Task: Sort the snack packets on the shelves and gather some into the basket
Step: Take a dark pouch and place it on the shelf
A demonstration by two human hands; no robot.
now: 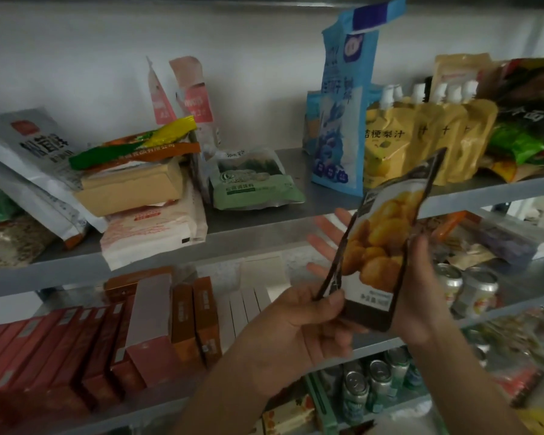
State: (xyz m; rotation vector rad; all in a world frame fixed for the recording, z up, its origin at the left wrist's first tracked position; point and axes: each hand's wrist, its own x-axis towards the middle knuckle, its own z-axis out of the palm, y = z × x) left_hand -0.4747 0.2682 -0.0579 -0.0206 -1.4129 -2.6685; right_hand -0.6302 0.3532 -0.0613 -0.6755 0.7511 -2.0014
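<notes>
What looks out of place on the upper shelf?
The tall blue foil pouch has its top flopped over. Left of it, a pink-and-white paper packet under a tan cardboard box overhangs the grey metal shelf edge.

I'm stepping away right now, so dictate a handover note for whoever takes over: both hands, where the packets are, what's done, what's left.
Left hand: grips the snack packet at its lower left corner, thumb in front, fingers behind.
Right hand: holds the same packet by its right edge.
Packet: in the air in front of the shelves, tilted.
Upper shelf: blue pouch upright, yellow spouted pouches beside it, green packet lying flat.
Basket: not in view.
Done: one packet picked up.
Left: shelve or basket it, then probably tidy the loose pile at the shelf's left end.
</notes>
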